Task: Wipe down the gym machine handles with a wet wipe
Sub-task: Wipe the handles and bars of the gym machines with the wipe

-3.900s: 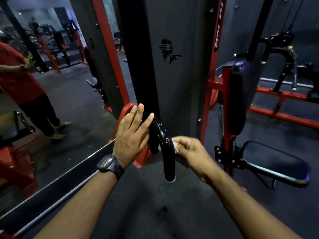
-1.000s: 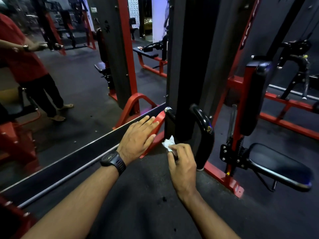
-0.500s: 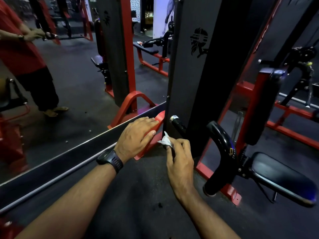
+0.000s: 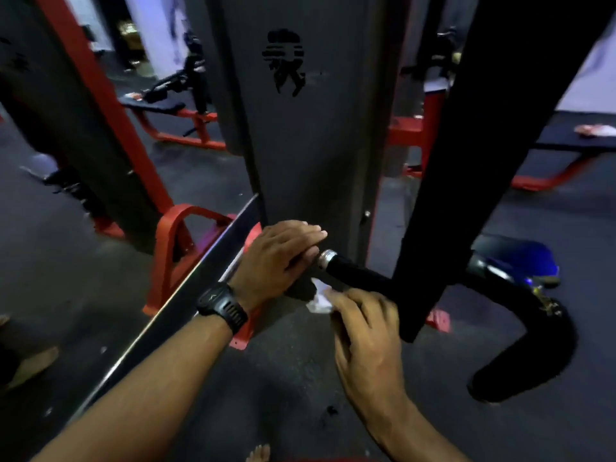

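A black handle bar (image 4: 358,273) with a silver end cap sticks out leftward from the gym machine, low in front of its grey weight-stack cover (image 4: 300,135). My left hand (image 4: 278,258), with a black watch on the wrist, lies over the capped end, fingers straight. A crumpled white wet wipe (image 4: 319,298) is pinched in my right hand (image 4: 366,335) just under the bar. A second, curved black handle (image 4: 533,335) hangs lower at the right.
A black upright post (image 4: 466,161) crosses in front of the bar at the right. A wall mirror with a metal bottom edge (image 4: 186,288) fills the left. Red frame feet (image 4: 173,248), benches and a black seat pad (image 4: 520,261) stand around on the dark floor.
The view has swung right and closer to the machine. My left hand moved from the red frame foot onto the capped end of the bar. My right hand keeps the wipe against the bar.
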A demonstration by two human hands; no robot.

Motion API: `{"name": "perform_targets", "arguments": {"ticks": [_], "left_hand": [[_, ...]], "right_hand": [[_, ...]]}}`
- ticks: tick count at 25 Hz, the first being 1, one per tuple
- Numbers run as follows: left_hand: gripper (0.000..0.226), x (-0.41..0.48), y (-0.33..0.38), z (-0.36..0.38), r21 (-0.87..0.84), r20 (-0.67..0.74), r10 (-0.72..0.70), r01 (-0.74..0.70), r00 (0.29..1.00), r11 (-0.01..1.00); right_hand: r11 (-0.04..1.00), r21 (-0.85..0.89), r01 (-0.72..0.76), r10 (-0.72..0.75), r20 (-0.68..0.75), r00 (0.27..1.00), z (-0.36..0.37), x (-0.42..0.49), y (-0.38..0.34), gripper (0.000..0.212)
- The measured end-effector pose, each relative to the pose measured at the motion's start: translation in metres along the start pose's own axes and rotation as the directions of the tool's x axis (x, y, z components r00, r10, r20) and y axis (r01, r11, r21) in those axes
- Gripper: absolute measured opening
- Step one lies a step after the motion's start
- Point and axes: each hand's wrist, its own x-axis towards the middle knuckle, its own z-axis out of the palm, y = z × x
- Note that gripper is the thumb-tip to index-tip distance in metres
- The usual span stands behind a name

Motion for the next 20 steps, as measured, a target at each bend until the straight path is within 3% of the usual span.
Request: {"name": "perform_targets", "arguments": {"ticks": [5,9,17,20], "left_hand": [[0.031,0.002,-0.033,0.002,-0.167,0.02,0.211,-0.205,0.977,0.964],[0.032,0.01,-0.04,0.008,-0.289,0.086,0.356,-0.319,0.93,0.903],[0.034,0.021,-0.046,0.017,-0.349,0.081,0.457,-0.404,0.886,0.846],[0.034,0.022,-0.048,0.026,-0.377,0.025,0.461,-0.419,0.887,0.826]], "right_hand": [[0.921,-0.208,-0.329,0.255,-0.316,0.914,0.019,0.002,-0.027,0.025],[0.859,-0.26,-0.441,0.294,-0.455,0.841,0.028,0.017,-0.043,0.032],[0.796,-0.383,-0.469,0.268,-0.472,0.84,0.056,0.044,-0.046,0.024],[0.739,-0.467,-0.485,0.313,-0.4,0.862,0.069,0.048,-0.054,0.031]]}}
